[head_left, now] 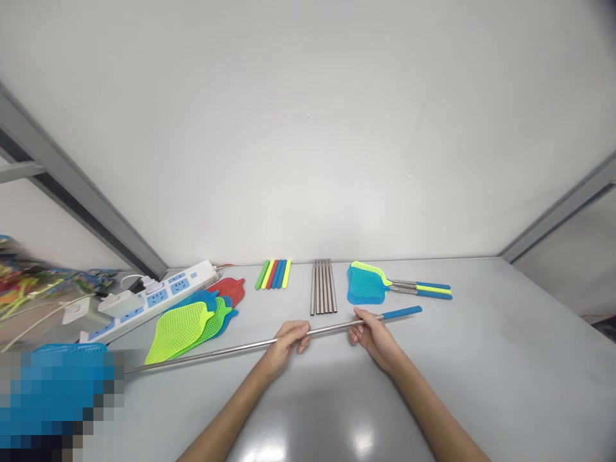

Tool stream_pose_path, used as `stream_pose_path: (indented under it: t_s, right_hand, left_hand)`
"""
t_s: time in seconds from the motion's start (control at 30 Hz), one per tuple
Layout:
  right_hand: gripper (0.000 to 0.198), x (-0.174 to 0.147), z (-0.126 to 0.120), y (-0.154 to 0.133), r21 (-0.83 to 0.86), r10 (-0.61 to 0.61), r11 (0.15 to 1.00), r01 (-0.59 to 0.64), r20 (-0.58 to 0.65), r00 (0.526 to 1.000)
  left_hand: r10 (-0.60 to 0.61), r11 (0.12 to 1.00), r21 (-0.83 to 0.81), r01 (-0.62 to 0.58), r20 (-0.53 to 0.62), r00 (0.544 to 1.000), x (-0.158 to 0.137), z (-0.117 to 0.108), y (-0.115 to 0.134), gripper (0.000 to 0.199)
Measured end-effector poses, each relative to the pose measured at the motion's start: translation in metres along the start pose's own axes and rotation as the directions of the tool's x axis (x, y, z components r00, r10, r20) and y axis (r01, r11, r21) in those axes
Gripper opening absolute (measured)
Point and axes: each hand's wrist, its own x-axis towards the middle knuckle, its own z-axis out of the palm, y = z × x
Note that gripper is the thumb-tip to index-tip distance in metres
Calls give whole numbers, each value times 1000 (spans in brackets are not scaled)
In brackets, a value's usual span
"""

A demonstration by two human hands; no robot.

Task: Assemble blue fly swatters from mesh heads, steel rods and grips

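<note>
Both hands hold an extended fly swatter [235, 348] above the table. Its thin metal rod slants up from lower left to right and ends in a blue grip. At the rod's far left a blue swatter head shows, mostly blurred out by blocks. My left hand [290, 339] is closed around the middle of the rod. Close to the blue grip, my right hand [371, 332] pinches the rod between thumb and fingers. Beyond my hands lie several metal rods [323, 287] side by side, and to their right a few assembled fly swatters [368, 285] with blue and yellow grips.
Loose swatter heads [180, 327] in yellow, green, blue and red overlap at the left. Behind them runs a white power strip [156, 298] with plugs and cables. Several coloured grips [273, 274] lie in a row near the wall. Colourful packages [43, 279] are at far left.
</note>
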Motion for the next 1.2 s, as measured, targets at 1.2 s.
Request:
stream_pose_path:
  t_s: [1.2]
  right_hand:
    - [32,0,1,-1,76,-17,997,28,-144,989]
  left_hand:
    - [10,999,41,-9,-8,1000,-3,4,-1,33]
